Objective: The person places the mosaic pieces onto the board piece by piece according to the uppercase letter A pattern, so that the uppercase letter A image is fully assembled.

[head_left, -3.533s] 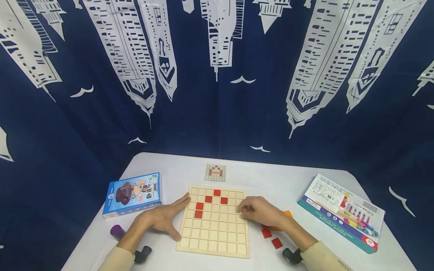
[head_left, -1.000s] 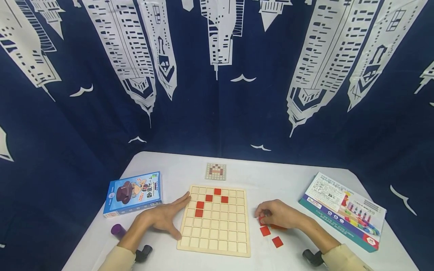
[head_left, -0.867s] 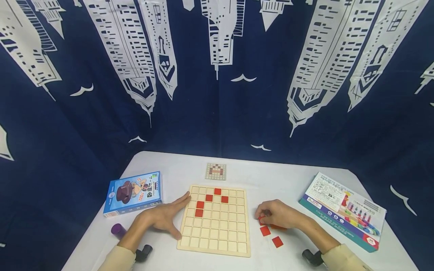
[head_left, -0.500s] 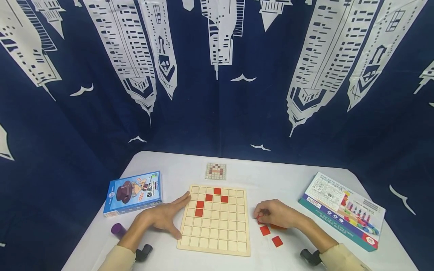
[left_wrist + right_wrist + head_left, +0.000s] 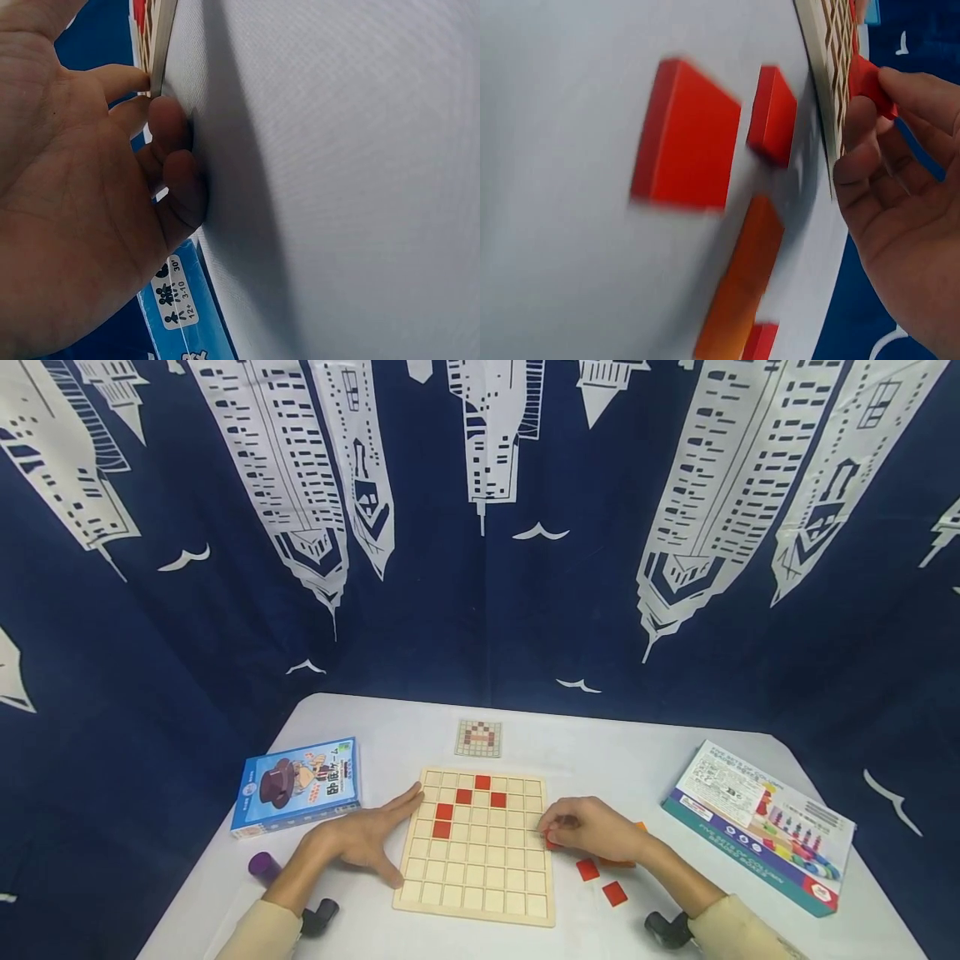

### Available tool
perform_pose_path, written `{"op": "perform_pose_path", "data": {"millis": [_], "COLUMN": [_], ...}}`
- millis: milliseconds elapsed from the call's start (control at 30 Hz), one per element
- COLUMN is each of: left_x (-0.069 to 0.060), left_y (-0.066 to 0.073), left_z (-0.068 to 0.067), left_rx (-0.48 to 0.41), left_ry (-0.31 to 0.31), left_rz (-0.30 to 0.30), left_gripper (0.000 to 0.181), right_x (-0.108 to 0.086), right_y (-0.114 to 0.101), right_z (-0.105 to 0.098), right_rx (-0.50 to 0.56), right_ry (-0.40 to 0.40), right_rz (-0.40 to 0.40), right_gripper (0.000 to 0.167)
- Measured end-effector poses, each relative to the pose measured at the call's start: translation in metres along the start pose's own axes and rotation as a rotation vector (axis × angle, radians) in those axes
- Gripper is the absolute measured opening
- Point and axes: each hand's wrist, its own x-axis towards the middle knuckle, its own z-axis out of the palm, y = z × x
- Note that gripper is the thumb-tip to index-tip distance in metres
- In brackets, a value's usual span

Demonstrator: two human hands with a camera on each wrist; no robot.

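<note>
Head view: a red tile (image 5: 552, 839) was pinched in the right hand (image 5: 592, 825), thumb against fingertips, at the three o'clock edge of the grid board (image 5: 485, 862); contact unclear. Nine o'clock edge was touched by the left hand (image 5: 366, 841), thumb and forefinger spread, nothing gripped. Five seated tiles (image 5: 444, 812) were arced from ten to one o'clock. Loose red tiles (image 5: 615, 893) and orange tiles (image 5: 757, 232) were noted toward four, a pattern card (image 5: 478, 739) at twelve, a blue box (image 5: 296, 785) toward ten.
</note>
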Motion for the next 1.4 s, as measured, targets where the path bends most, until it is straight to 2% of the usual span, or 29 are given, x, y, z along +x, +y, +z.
{"op": "perform_pose_path", "data": {"millis": [133, 300, 600, 767, 967, 1200, 1400], "left_x": [0.0, 0.0, 0.0, 0.0, -0.001, -0.001, -0.002], "left_y": [0.001, 0.003, 0.001, 0.0, 0.0, 0.0, 0.001], "left_z": [-0.001, -0.001, -0.002, -0.003, -0.004, -0.002, -0.003], "left_rx": [0.005, -0.007, 0.002, 0.006, -0.001, 0.009, 0.002], "left_ry": [-0.001, -0.007, -0.007, -0.007, -0.012, -0.009, -0.009], "left_rz": [0.002, 0.005, 0.012, 0.016, 0.013, 0.02, 0.018], "left_gripper": [0.129, 0.128, 0.128, 0.127, 0.126, 0.126, 0.125], "right_x": [0.01, 0.025, 0.058, 0.074, 0.088, 0.094, 0.095], "right_y": [-0.01, -0.025, -0.053, -0.066, -0.072, -0.075, -0.08], "right_z": [0.009, 0.025, 0.057, 0.07, 0.079, 0.088, 0.093], "right_rx": [0.063, 0.092, 0.179, 0.164, 0.117, 0.066, -0.038], "right_ry": [0.047, 0.103, 0.056, 0.044, 0.038, 0.03, 0.038], "right_rz": [0.009, -0.026, -0.083, -0.119, -0.12, -0.133, -0.171], "right_gripper": [0.016, 0.015, 0.018, 0.02, 0.022, 0.019, 0.014]}}
